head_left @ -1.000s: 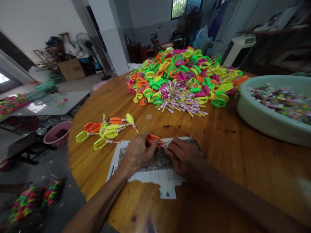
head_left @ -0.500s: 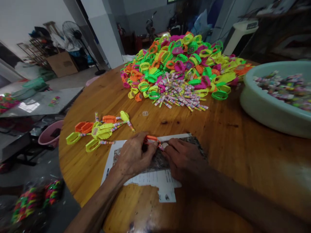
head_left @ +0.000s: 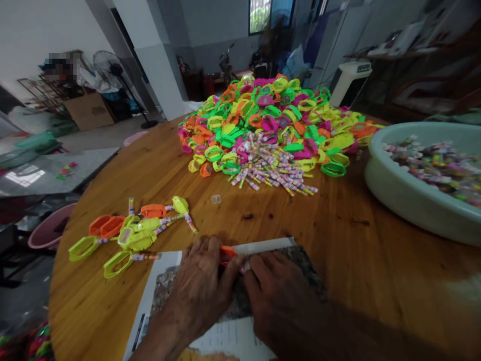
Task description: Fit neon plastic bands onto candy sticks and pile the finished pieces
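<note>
My left hand (head_left: 201, 281) is closed around an orange toy watch (head_left: 226, 252), which is mostly hidden by the fingers. Close against it, my right hand (head_left: 276, 283) pinches a small pale wrapped candy tube (head_left: 245, 266) at the watch's end. Both hands rest over a dark speckled stone slab (head_left: 310, 265) lying on a white printed paper sheet (head_left: 221, 337). To the left are several yellow and orange toy watches (head_left: 138, 235), some with candy tubes attached.
A large heap of neon toy watches (head_left: 263, 108) covers the back of the round wooden table (head_left: 338, 210), with loose candy tubes (head_left: 276, 173) before it. A pale green basin (head_left: 409, 200) of wrapped candies stands at right. A small clear piece (head_left: 216, 199) lies mid-table.
The camera view has tilted up, so the table and hands appear lower. Both hands stay together on the slab, still holding the orange toy watch and candy tube.
</note>
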The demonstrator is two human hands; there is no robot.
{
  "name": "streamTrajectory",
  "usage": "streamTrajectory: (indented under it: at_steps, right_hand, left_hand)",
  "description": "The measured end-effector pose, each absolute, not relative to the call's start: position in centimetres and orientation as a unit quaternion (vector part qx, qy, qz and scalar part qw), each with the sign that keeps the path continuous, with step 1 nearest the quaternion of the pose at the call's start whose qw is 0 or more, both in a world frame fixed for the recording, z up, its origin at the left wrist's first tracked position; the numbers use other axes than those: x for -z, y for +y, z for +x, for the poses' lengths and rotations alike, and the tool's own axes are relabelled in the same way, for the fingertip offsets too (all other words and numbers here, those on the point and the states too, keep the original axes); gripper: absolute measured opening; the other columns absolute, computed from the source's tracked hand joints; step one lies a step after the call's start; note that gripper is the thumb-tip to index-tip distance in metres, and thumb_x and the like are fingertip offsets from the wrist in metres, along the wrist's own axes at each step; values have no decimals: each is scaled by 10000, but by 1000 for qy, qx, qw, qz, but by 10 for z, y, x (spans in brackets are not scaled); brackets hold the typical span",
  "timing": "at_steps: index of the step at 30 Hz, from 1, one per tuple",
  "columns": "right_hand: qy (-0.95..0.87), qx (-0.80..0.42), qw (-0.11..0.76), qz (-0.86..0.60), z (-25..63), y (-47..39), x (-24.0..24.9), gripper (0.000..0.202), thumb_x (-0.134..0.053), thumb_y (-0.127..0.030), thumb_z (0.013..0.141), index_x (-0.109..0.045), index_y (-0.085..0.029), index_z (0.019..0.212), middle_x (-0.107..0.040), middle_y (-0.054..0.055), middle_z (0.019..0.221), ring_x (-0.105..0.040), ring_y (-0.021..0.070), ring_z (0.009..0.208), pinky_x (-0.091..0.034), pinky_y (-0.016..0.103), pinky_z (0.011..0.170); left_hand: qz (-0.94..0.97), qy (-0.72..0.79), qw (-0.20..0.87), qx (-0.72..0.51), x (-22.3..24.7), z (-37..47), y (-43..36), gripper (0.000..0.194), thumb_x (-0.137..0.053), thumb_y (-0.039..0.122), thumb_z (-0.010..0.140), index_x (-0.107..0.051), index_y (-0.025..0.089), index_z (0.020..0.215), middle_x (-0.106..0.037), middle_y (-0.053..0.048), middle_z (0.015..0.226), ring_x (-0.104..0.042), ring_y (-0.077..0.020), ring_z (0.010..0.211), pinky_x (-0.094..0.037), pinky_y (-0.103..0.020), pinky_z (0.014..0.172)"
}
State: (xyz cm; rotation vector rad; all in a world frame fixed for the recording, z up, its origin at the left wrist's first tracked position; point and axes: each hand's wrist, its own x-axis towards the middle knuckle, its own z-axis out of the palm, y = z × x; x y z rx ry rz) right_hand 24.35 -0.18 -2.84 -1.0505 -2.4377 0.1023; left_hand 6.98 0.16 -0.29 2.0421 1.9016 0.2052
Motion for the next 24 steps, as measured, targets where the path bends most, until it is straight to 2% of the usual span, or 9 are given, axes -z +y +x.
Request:
streamTrajectory:
  at_steps: [5,8,9,11,14,17,19,22,24]
  right_hand:
    - [-902,-35,232,-363,240,-2,31,181,-563,-74,688,-647,-150,831,-633,93,786,-516,215,704,-369,377,671]
    - [-904,-144,200,-348,246,15,24,65,-574,-175,816,-637,-169,804,-636,67,767,-543,189,680,-326,339,612]
    - [-896,-183,189,-359,249,26,21,120,-555,-228,871,-634,-174,799,-634,59,763,-549,178,670,-316,330,597]
    - [-872,-208,180,-405,254,54,17,228,-487,-292,953,-637,-176,826,-638,63,798,-563,174,691,-316,317,594]
    - [-866,-105,154,-464,259,102,21,240,-431,-251,984,-643,-162,919,-642,114,950,-585,214,811,-350,318,635]
    - [-848,-36,118,-516,256,142,33,239,-422,-272,983,-618,-138,1017,-623,155,1038,-588,231,806,-377,326,634]
    - [-848,-31,108,-518,251,158,41,226,-447,-231,956,-602,-132,1088,-618,162,1071,-598,239,826,-392,326,643]
    - [-859,-33,97,-502,245,168,47,257,-508,-141,879,-604,-133,1117,-624,154,1071,-610,243,851,-404,317,661]
    - [-862,-31,97,-497,244,166,50,283,-546,-138,851,-604,-131,1129,-624,155,1075,-613,239,860,-410,315,678]
  left_hand:
    - [704,673,208,-88,2,71,3,384,-393,557,960,-559,211,930,-625,-105,946,-553,-303,952,-424,-501,870]
    - [701,671,220,-94,-1,60,9,369,-410,532,968,-571,202,944,-636,-93,947,-582,-265,936,-451,-438,865]
    - [699,680,202,-89,-3,52,11,378,-409,532,970,-582,196,951,-641,-94,946,-593,-257,928,-460,-420,860]
    - [692,710,116,-59,-9,30,17,411,-422,543,962,-610,177,969,-654,-114,951,-606,-268,938,-468,-412,863]
    - [652,754,-78,21,-24,-8,27,443,-466,535,936,-650,145,1038,-661,-163,1024,-585,-340,1024,-460,-467,896]
    - [633,753,-176,44,-38,-29,45,457,-483,508,924,-665,148,1139,-648,-177,1124,-560,-367,1082,-455,-489,912]
    - [658,737,-158,9,-42,-29,68,452,-493,467,922,-658,141,1187,-643,-178,1170,-546,-357,1138,-440,-479,957]
    - [684,727,-31,-57,-38,-17,121,423,-537,385,908,-657,111,1208,-658,-182,1205,-564,-315,1161,-427,-416,982]
    - [678,732,20,-64,-31,-9,162,372,-538,387,916,-695,143,1148,-718,-121,1083,-651,-222,968,-471,-309,846]
